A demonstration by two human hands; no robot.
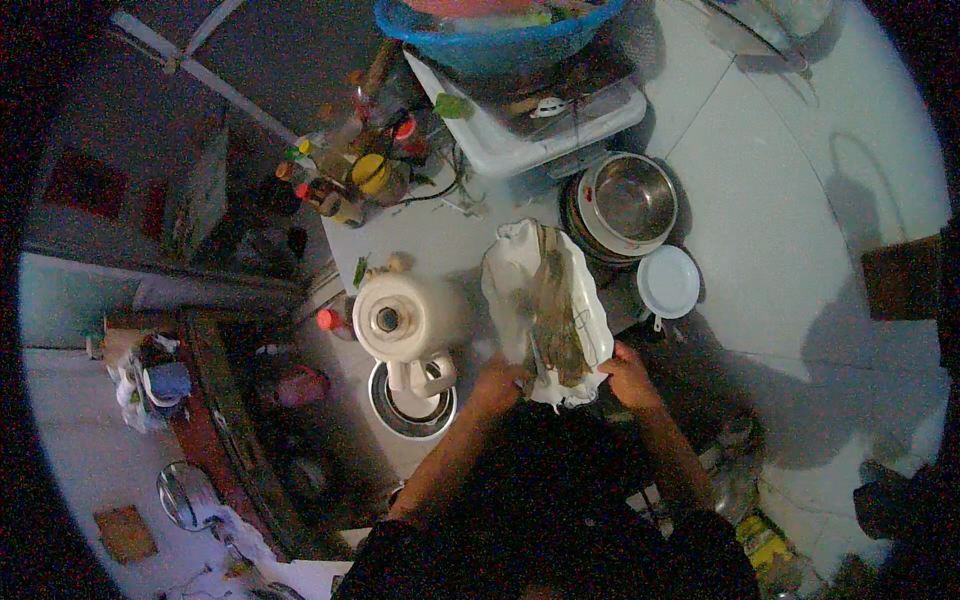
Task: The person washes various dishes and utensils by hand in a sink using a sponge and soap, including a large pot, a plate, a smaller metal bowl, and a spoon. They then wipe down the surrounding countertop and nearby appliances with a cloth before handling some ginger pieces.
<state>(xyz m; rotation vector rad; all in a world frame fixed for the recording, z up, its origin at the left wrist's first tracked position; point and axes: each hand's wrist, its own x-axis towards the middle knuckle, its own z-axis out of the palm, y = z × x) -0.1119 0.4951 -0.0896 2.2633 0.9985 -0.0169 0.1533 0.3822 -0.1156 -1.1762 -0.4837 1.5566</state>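
A long white dish with a wavy rim [597,315] is held in front of me, and a whole fish seems to lie lengthwise in it. My left hand [498,384] grips the dish at its near left edge. At its near right edge, the fingers of my right hand [628,372] hold the rim. To the left of the dish stands a cream-coloured vacuum flask or jug [390,319] with a handle. Partly below that handle is a round dish with a dark band [380,411].
Steel and white bowls [634,199] are stacked beyond the dish, beside a white round lid or plate [667,281]. Bottles and jars [371,176] crowd the table's far left. A blue basket [502,45] stands above a white tray [495,154]. A red-capped bottle [330,319] is left of the flask.
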